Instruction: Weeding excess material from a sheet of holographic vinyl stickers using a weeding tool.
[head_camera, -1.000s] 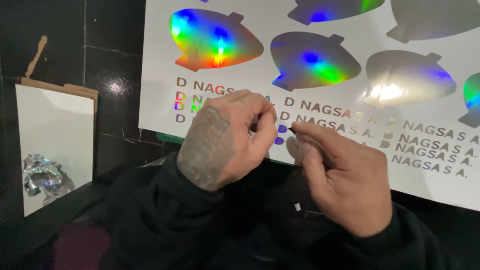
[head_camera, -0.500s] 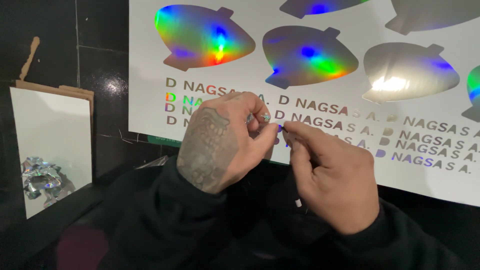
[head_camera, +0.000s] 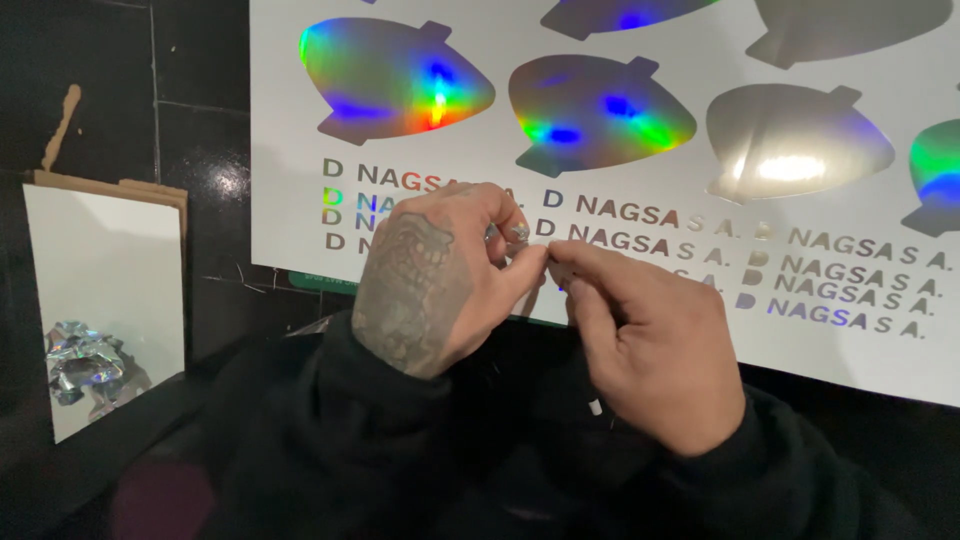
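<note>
Left hand (head_camera: 435, 285) and right hand (head_camera: 650, 350) pinched tiny foil scrap (head_camera: 520, 232) over holographic sticker sheet (head_camera: 620, 150). Crumpled foil waste (head_camera: 80, 360) at 9 o'clock. Most lettering appeared unweeded.

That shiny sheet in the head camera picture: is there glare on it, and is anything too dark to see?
Head view: a white glare spot burns out one silvery shape on the holographic sheet; neighbouring shapes flash rainbow colours; the left hand and right hand are evenly lit; the dark sleeves and surroundings lose detail in shadow.
</note>
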